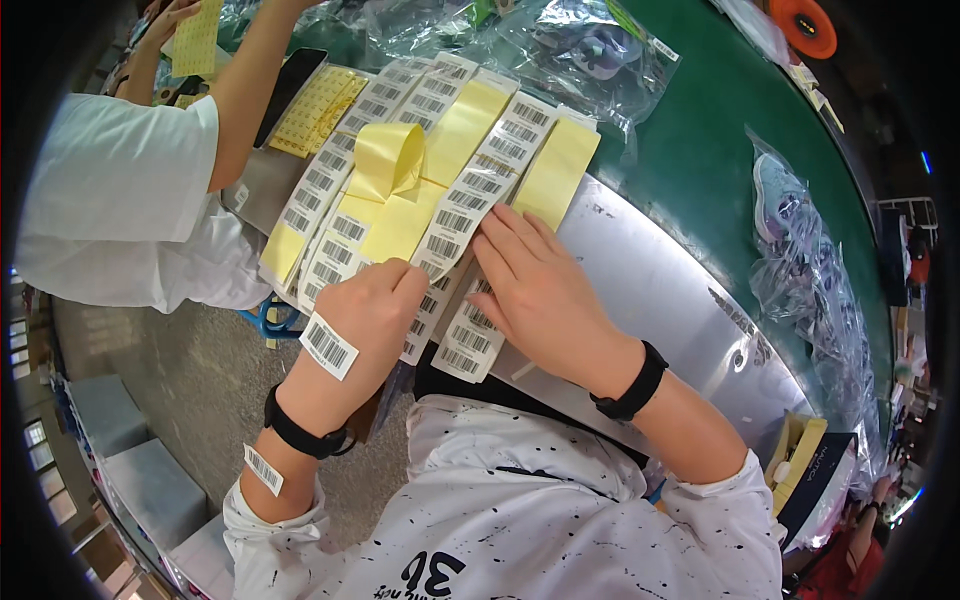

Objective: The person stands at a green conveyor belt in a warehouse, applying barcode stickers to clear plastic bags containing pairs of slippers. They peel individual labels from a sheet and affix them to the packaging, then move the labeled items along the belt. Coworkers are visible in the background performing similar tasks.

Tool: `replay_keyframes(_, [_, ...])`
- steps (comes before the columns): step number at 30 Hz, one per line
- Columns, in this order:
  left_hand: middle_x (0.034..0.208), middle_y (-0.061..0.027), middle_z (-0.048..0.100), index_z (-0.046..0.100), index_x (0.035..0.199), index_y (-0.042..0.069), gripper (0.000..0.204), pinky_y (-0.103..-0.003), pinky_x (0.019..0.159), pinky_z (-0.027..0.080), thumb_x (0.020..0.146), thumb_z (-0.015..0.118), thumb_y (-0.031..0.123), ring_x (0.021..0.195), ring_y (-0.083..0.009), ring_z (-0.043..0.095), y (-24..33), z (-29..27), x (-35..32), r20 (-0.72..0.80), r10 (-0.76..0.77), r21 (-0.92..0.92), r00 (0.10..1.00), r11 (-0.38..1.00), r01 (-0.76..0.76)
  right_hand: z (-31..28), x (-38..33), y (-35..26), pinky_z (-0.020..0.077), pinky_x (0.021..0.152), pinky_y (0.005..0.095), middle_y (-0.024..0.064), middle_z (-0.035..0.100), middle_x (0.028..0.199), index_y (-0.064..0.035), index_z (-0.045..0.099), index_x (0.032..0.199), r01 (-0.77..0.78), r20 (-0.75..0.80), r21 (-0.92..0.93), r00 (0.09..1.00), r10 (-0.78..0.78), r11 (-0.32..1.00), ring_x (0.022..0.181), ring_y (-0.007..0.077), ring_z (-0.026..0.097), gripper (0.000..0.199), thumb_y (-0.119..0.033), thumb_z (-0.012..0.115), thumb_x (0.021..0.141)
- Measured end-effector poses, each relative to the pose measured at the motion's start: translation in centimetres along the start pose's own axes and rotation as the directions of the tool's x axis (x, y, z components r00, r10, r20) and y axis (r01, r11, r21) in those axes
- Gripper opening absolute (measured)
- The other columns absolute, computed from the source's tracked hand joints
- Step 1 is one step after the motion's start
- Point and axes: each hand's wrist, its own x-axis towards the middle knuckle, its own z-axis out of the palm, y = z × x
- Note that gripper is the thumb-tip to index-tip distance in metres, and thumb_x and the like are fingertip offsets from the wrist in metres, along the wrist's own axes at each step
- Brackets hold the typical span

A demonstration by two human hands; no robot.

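Observation:
My left hand (368, 312) is closed, its fingers pinching the near end of a strip of barcode labels (472, 192), which curves up slightly there. My right hand (548, 305) lies flat, fingers extended, over the neighbouring strips by a bare yellow backing sheet (556, 172). Several more label strips (315, 185) spread side by side to the left. Among them a piece of yellow backing paper (388, 160) curls upward in a loop. One loose barcode label (328, 347) is stuck on the back of my left wrist, another (263, 469) on that forearm.
At the left a person in a white sleeve (130, 165) handles a yellow sticker sheet (196, 40). A dark phone (290, 95) lies beside them. Shoes in clear plastic bags (600, 50) rest on the green table (700, 120). A metal plate (640, 280) extends right, near an open box (800, 455).

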Motion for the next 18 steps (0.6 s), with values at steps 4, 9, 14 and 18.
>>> replay_keyframes(4, [0.078, -0.0130, 0.056, 0.051, 0.081, 0.000, 0.009, -0.037, 0.058, 0.049, 0.074, 0.056, 0.001, 0.071, -0.0313, 0.061, 0.3, -0.8, -0.4, 0.079, 0.059, 0.046, 0.995, 0.997, -0.062, 0.5, 0.4, 0.5, 0.0329, 0.108, 0.0436, 0.0221, 0.047, 0.129, 0.0075, 0.048, 0.123, -0.014, -0.010, -0.051, 1.000, 0.014, 0.999, 0.126, 0.0368, 0.041, 0.062, -0.029, 0.070, 0.078])
replay_keyframes(9, [0.080, -0.0120, 0.057, 0.053, 0.085, 0.000, 0.013, -0.038, 0.058, 0.049, 0.073, 0.057, 0.001, 0.072, -0.0313, 0.061, 1.3, -2.3, -1.9, 0.095, 0.085, 0.047, 0.992, 0.995, -0.090, 0.2, 0.5, 0.5, 0.0352, 0.105, 0.0422, 0.0207, 0.047, 0.129, 0.0064, 0.047, 0.125, -0.063, 0.035, 0.034, 0.997, 0.062, 0.997, 0.125, 0.0359, 0.042, 0.065, -0.032, 0.070, 0.078])
replay_keyframes(14, [0.078, -0.0126, 0.060, 0.058, 0.087, 0.000, 0.011, -0.036, 0.059, 0.048, 0.076, 0.058, 0.000, 0.068, -0.0308, 0.060, 2.3, -5.9, -5.1, 0.177, -0.036, -0.032, 0.984, 0.999, 0.042, 0.5, -0.2, 1.4, 0.0375, 0.099, 0.0391, 0.0183, 0.050, 0.123, 0.0075, 0.051, 0.117, -0.009, -0.092, -0.035, 0.996, 0.006, 0.999, 0.118, 0.0312, 0.045, 0.065, -0.038, 0.071, 0.076])
replay_keyframes(18, [0.077, -0.0094, 0.063, 0.061, 0.088, -0.002, 0.012, -0.028, 0.059, 0.048, 0.077, 0.063, 0.000, 0.068, -0.0197, 0.063, 0.6, -10.4, -8.5, 0.313, -0.157, -0.328, 0.937, 0.908, 0.262, 1.1, -0.7, 1.8, 0.0361, 0.102, 0.0387, 0.0207, 0.048, 0.129, 0.0077, 0.052, 0.117, -0.018, -0.111, -0.082, 0.994, 0.009, 0.997, 0.123, 0.0321, 0.043, 0.062, -0.034, 0.072, 0.075])
